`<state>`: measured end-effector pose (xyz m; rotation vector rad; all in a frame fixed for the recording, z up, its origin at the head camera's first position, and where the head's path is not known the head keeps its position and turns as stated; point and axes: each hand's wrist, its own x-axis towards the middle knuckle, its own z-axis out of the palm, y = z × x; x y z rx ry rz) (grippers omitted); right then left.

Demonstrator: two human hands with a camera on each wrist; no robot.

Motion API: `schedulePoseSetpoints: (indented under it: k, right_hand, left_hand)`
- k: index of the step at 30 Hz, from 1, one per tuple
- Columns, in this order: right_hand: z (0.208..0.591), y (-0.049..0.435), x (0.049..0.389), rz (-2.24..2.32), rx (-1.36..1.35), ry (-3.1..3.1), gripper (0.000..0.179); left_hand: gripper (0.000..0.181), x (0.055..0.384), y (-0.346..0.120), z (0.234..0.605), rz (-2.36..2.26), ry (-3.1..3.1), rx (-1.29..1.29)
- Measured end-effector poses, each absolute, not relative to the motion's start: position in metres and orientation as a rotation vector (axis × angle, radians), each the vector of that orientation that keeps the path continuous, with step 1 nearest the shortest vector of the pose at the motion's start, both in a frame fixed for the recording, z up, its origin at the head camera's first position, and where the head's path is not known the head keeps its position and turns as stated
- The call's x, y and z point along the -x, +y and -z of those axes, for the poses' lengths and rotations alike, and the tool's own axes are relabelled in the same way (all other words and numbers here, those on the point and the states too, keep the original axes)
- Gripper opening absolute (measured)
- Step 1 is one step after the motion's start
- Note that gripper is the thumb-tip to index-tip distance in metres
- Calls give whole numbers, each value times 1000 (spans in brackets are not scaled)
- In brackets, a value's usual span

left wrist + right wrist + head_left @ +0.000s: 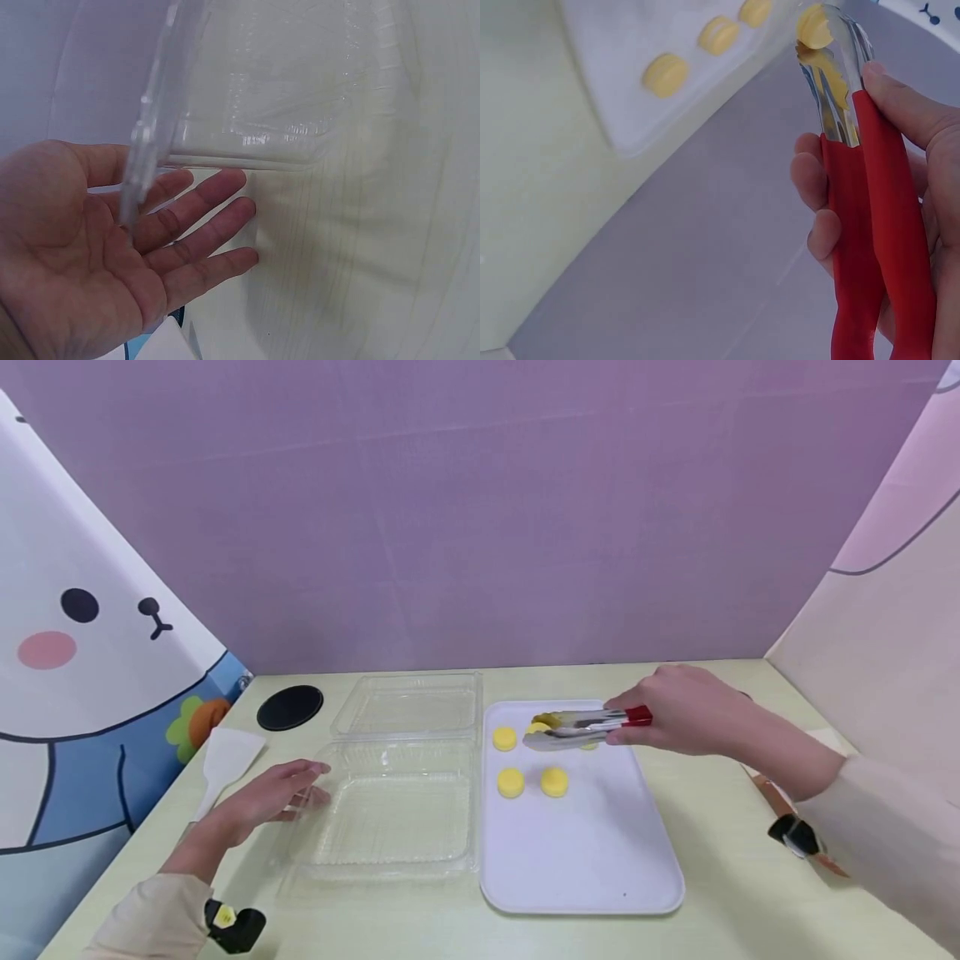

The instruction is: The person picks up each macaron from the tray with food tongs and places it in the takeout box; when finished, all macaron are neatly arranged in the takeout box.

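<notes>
My right hand (686,710) grips red-handled metal tongs (862,187), which hang over the white tray (577,868). Between the tong tips is a round yellow piece (814,28). Several more yellow pieces (511,782) lie on the tray, some partly hidden behind the tongs. My left hand (266,793) is at the left side of a clear plastic box (397,818), its fingers extended and spread. In the left wrist view the box's rim (142,142) crosses in front of that hand. The box's hinged lid (408,706) lies folded back toward the wall.
A white spatula (228,758) lies left of the box, beyond my left forearm. Near the back left is a black round disc (290,707). A brown and white flat item (771,793) is partly hidden under my right forearm. A purple wall (480,527) bounds the table's back.
</notes>
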<state>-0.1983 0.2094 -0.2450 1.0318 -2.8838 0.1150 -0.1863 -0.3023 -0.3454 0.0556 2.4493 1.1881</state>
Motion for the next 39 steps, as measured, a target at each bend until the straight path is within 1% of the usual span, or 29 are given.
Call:
schedulePoseSetpoints:
  k: [7,11,23,32,39]
  right_hand:
    - [238,173,202,-97,-1130,-2853,36]
    - [240,150,207,-88,-1191,-2833,29]
    - [243,85,215,-26,-1344,-2766,19]
    - [242,44,219,6,-1330,-2797,23]
    - [247,4,217,143,-1304,-2852,26]
  left_hand:
    - [56,188,-304,346,-1189,2441,-61]
    - [55,187,-306,346,-1191,2445,-59]
    - [53,185,-303,346,-1215,2447,-49]
    - [51,185,-302,347,-1221,2443,-29]
    - [52,185,-302,344,-1213,2434,-12]
